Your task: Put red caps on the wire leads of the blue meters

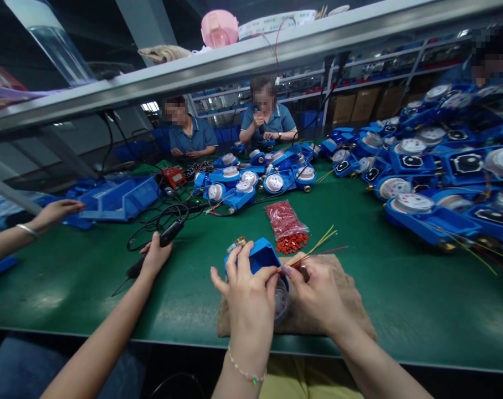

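Note:
A blue water meter (265,254) with a brass fitting (240,243) and a clear round dial cover (281,302) rests on a brown cloth (343,288) before me. My left hand (248,282), with a beaded bracelet at the wrist, reaches over its housing, thumb and index finger pinched together at the wires. Thin yellow and red wires (321,243) run out past my right hand (318,285), whose closed fingers grip them close to the left fingertips. The exact pinch point is partly hidden by the fingers.
Behind the cloth lies a bag of small red parts (282,216), some spilled (292,243). Blue meters (417,160) are heaped at right, more at mid-table (235,183). At left, a co-worker's hand (155,256) holds a black corded tool (172,233); blue bins (118,198) stand behind. A shelf (218,69) crosses overhead.

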`<action>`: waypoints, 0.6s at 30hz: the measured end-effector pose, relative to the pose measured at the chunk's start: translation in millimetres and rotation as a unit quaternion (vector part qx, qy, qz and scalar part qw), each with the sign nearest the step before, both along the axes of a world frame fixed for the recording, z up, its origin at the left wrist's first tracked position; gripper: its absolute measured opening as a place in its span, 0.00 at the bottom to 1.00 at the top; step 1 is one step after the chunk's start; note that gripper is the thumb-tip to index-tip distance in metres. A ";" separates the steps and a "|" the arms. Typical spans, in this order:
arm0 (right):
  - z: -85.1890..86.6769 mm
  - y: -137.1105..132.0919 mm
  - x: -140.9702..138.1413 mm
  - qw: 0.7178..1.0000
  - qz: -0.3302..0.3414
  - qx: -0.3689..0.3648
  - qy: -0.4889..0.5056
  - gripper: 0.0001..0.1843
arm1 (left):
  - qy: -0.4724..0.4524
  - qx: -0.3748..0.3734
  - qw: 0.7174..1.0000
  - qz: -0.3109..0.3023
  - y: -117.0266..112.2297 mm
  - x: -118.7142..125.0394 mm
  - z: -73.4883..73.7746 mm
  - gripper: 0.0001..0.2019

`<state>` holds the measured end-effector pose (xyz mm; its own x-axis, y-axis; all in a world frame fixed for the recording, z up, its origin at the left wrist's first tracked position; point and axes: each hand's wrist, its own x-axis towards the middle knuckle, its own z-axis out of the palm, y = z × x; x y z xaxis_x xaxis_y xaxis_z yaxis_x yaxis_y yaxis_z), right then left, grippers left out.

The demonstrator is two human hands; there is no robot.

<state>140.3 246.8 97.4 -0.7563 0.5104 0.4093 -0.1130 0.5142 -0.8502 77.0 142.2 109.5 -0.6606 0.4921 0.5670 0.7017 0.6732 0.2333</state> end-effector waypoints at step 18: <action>21.5 -7.9 -1.6 0.998 0.013 -0.044 0.052 0.09 | -0.090 -0.035 0.994 -0.052 -12.6 -5.5 17.6 0.07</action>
